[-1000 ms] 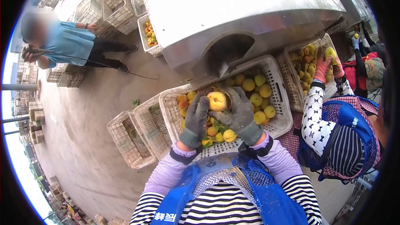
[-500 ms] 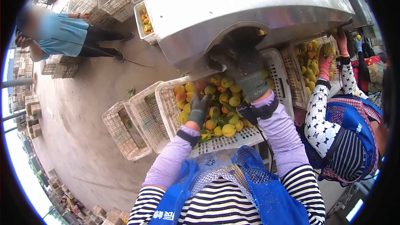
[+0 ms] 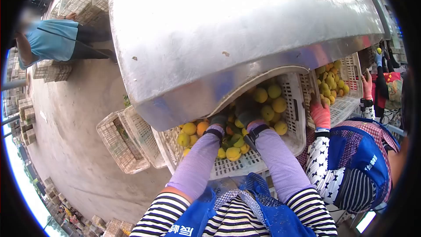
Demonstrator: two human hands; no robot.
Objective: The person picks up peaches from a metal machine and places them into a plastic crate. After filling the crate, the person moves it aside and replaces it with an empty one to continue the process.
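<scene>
Yellow and orange fruits (image 3: 233, 153), some with green leaves, fill a white plastic crate (image 3: 294, 101) in front of me. Both my hands wear dark gloves and reach in among the fruit, partly beneath the edge of a metal hood (image 3: 254, 68). Of my left hand (image 3: 218, 120) only the back and wrist side show; its fingers are hidden. My right hand (image 3: 247, 112) is close beside it, its fingers lost in shadow under the rim. What either one holds cannot be made out.
Two pale crates (image 3: 123, 142) stand on the floor at left. A co-worker's gloved hand (image 3: 321, 114) rests near another fruit crate (image 3: 346, 105) at right. A person in a blue shirt (image 3: 55, 39) stands at upper left, near stacked crates (image 3: 52, 70).
My view has shifted closer to the hood, which now covers more of the crate. My right hand has come down beside my left, and both reach farther under the rim.
</scene>
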